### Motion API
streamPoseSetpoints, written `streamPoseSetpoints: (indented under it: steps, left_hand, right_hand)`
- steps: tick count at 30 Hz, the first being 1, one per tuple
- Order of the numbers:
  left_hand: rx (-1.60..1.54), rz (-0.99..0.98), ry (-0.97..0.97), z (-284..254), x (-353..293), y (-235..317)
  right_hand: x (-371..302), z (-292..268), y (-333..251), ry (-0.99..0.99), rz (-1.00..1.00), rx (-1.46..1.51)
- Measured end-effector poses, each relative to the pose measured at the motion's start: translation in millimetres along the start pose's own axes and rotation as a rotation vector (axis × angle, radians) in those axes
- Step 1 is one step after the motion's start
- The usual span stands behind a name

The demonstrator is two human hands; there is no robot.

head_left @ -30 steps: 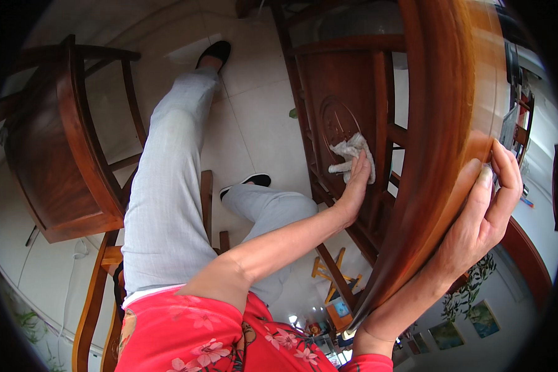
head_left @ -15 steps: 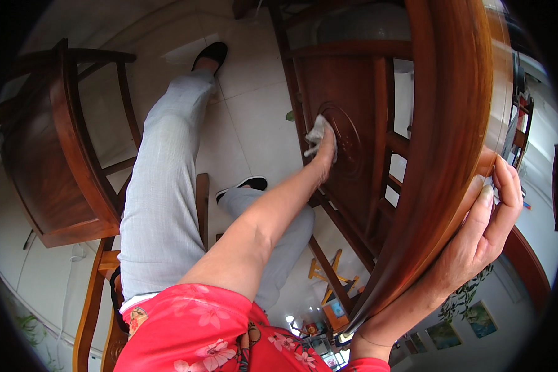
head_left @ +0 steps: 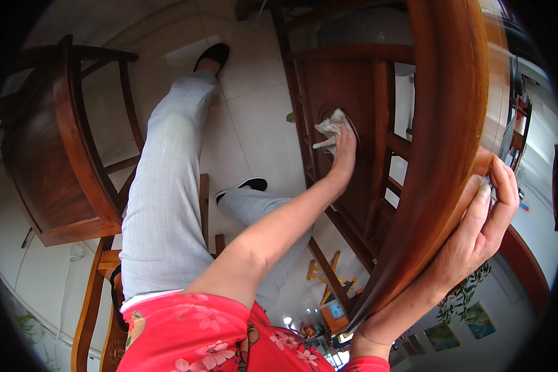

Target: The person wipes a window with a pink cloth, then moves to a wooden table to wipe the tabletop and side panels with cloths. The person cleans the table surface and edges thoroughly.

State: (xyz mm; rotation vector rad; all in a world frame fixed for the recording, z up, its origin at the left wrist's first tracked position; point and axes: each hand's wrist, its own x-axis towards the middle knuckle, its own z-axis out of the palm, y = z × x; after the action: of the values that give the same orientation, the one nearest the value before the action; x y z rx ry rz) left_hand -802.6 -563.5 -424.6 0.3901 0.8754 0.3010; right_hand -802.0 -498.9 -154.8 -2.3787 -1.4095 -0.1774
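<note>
My left hand (head_left: 345,149) is closed on a crumpled white cloth (head_left: 333,124) and presses it on the dark red-brown wooden panel (head_left: 338,74). The cloth covers part of the carved ring in the panel's middle. My left forearm reaches across above my knees. On the right, my right hand (head_left: 485,217) grips the rounded edge of a wooden table (head_left: 449,124). Its thumb and a bent finger show at the rim; its other fingers are partly hidden.
A wooden chair (head_left: 74,155) with a solid back stands to my left. Slats and rails (head_left: 400,146) frame the panel. A small yellow wooden stand (head_left: 328,273) is on the tiled floor (head_left: 248,124) below. Framed pictures (head_left: 443,335) and a leafy plant (head_left: 465,288) lie beyond the table.
My left hand has shifted right and slightly up with the cloth, from the carved ring's left side farther onto it. My right hand stays on the table edge.
</note>
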Motion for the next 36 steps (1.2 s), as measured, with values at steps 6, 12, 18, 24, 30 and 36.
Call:
streamPoseSetpoints:
  steps: [6,12,18,24,30,36]
  left_hand:
    - [-0.19,-0.202,-0.053,-34,29,-35]
    - [0.102,0.056,-0.128,14,-51,-1]
    - [0.137,0.113,0.04,-2,5,23]
    - [0.13,0.027,0.064,-29,46,19]
    - [-0.024,-0.161,0.077,-52,79,-11]
    - [-0.277,-0.448,0.047,-73,94,-77]
  right_hand:
    - [2,3,-6,-0.006,-0.024,0.014]
    - [-1,0,1,-0.008,-0.01,-0.014]
    - [-2,3,-3,-0.011,0.012,-0.026]
    - [-1,5,-5,0.021,0.083,-0.013]
    - [0,14,-12,0.092,0.158,-0.12]
    - [-1,22,-13,0.085,0.212,0.015]
